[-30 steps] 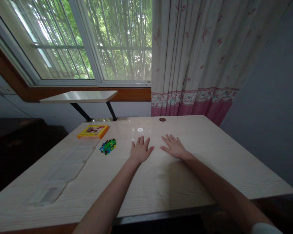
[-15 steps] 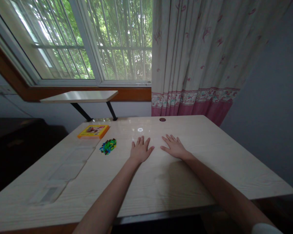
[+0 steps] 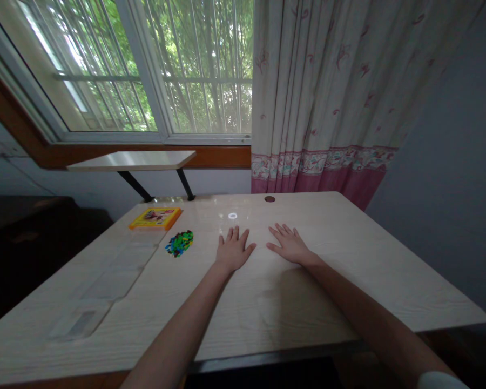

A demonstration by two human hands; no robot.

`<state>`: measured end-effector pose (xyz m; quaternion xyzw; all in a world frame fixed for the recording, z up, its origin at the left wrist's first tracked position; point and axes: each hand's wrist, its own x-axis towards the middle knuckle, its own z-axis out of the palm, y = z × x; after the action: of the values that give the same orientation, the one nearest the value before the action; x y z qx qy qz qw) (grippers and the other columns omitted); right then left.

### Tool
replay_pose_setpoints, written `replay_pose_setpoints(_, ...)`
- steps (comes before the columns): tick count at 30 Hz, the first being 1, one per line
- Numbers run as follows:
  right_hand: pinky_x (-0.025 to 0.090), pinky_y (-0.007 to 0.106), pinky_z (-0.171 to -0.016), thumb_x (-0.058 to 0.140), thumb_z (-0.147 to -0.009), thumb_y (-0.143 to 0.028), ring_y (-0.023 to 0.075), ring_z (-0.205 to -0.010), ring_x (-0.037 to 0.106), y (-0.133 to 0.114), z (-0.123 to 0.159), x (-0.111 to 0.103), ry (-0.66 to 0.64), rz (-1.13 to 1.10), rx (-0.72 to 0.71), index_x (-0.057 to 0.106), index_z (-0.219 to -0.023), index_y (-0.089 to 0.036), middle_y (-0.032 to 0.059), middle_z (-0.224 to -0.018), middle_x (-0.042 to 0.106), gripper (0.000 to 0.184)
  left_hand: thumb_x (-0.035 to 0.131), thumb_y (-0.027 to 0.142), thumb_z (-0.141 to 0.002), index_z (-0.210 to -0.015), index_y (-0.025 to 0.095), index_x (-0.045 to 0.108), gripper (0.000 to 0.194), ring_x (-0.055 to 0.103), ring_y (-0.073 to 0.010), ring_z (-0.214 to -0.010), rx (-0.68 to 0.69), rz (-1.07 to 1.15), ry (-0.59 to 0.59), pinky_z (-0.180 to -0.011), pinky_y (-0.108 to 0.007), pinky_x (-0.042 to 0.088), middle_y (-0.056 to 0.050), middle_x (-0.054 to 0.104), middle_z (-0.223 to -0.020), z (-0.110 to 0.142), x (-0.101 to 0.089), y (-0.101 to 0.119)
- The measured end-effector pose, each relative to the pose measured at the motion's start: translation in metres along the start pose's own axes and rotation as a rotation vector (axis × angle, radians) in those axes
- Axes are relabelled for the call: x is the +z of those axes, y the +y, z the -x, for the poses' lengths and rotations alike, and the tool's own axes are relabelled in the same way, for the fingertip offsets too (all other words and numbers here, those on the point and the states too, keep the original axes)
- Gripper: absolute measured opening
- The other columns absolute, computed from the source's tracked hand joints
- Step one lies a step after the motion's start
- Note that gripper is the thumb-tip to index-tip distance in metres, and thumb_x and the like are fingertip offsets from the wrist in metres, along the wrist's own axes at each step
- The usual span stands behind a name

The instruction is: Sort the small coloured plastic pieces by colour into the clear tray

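Note:
My left hand (image 3: 232, 251) lies flat on the pale wooden table (image 3: 243, 313), fingers spread, holding nothing. To its right, my right hand (image 3: 288, 244) rests palm down with its fingers apart, also holding nothing. A gap of bare tabletop separates the two thumbs. Left of my left hand is a small pile of green, blue, yellow and dark pieces (image 3: 180, 243), too small to make out one by one. Behind the pile sits a flat yellow-orange box (image 3: 155, 218) with a picture on top. A small white ring (image 3: 232, 216) lies just beyond my left fingertips.
Clear plastic trays (image 3: 109, 281) lie in a row along the table's left side. A raised shelf (image 3: 137, 159) on black legs stands at the back left. A round brown disc (image 3: 269, 199) is set near the back edge. The curtain (image 3: 319, 97) hangs behind the table.

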<state>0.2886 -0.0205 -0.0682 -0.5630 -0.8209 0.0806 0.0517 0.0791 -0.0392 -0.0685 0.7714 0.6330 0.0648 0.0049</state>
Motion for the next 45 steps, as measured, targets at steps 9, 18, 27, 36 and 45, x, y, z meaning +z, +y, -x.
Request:
replay_pose_setpoints(9,0.008,0.051,-0.105,0.020,-0.081,-0.069,0.0283,-0.134,0.011,-0.001,0.001,-0.001,-0.003,0.004,0.008,0.020,-0.140,-0.025,0.0063,-0.147,0.015,0.073,0.022,0.060,-0.084,-0.136,0.026,0.029,0.062,0.019,-0.0325,-0.132,0.000,0.015,-0.007,-0.100,-0.058,0.020,-0.014,0.024,-0.144,0.000,-0.001,0.000)
replay_pose_setpoints(18,0.009,0.051,-0.105,0.020,-0.080,-0.069,0.0290,-0.134,0.013,-0.001,0.000,0.000,0.008,0.001,0.003,0.022,-0.140,-0.026,0.0068,-0.147,0.016,0.074,0.021,0.060,-0.084,-0.136,0.027,0.028,0.062,0.019,-0.0317,-0.132,-0.004,0.015,-0.010,-0.100,-0.057,0.020,-0.014,0.023,-0.144,0.001,-0.002,0.000)
replay_pose_setpoints(27,0.009,0.050,-0.105,0.019,-0.081,-0.069,0.0286,-0.134,0.011,-0.001,0.000,0.000,-0.014,0.008,0.010,0.020,-0.140,-0.027,0.0061,-0.147,0.014,0.073,0.023,0.059,-0.084,-0.136,0.026,0.029,0.062,0.019,-0.0320,-0.132,-0.003,0.026,-0.005,-0.100,-0.058,0.019,-0.014,0.023,-0.144,0.001,-0.002,0.001)
replay_pose_setpoints(36,0.009,0.051,-0.105,0.018,-0.081,-0.069,0.0286,-0.134,0.012,0.000,0.000,0.000,-0.016,0.004,0.006,0.020,-0.140,-0.026,0.0068,-0.147,0.015,0.073,0.042,0.041,-0.083,-0.114,0.018,0.055,0.041,0.046,-0.0225,-0.114,0.121,0.261,0.162,-0.097,-0.036,0.035,-0.010,0.054,-0.120,-0.004,-0.033,-0.029)
replay_pose_setpoints(45,0.010,0.050,-0.105,0.019,-0.082,-0.067,0.0275,-0.134,0.011,-0.002,0.001,-0.001,-0.023,0.032,0.011,0.020,-0.140,-0.025,0.0067,-0.147,0.015,0.072,0.032,0.045,-0.084,-0.102,0.015,0.062,0.046,0.054,-0.0224,-0.103,-0.075,0.337,0.260,-0.093,-0.034,0.040,-0.009,0.062,-0.110,0.005,-0.048,-0.134)
